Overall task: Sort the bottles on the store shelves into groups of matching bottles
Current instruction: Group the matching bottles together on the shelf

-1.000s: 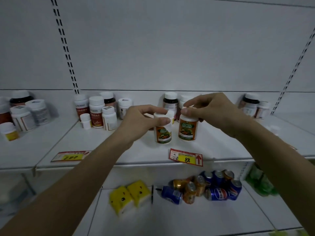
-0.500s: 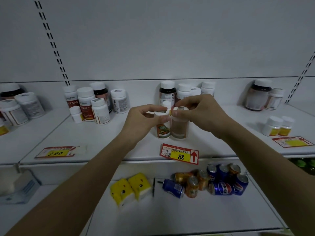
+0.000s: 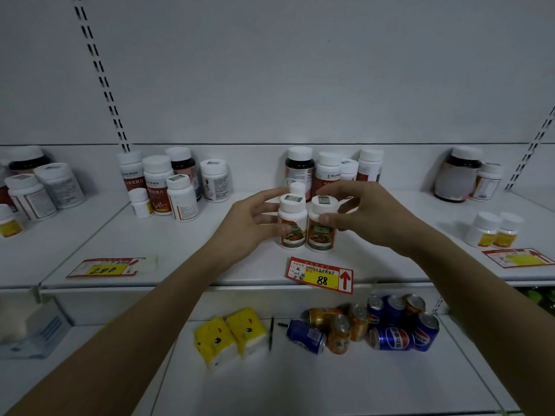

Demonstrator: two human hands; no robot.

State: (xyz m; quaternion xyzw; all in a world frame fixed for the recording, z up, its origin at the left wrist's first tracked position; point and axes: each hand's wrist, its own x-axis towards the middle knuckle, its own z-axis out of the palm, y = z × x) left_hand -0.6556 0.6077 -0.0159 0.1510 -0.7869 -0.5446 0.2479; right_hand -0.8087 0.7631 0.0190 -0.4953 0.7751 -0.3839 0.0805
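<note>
Bottles number two between our hands, upright and touching on the shelf (image 3: pixel 210 244): our left hand (image 3: pixel 249 223) grips the left bottle (image 3: pixel 292 225), our right hand (image 3: pixel 365 214) pinches the right bottle (image 3: pixel 321 228). Four more bottles (image 3: pixel 330 169) stand behind, partly hidden.

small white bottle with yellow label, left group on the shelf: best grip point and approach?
Pinch the small bottle by its white cap, coming from above and the front. It stands upright at the front of its cluster; taller bottles crowd close behind and to its right, so the body's sides are hard to reach, while the cap looks free.
</note>
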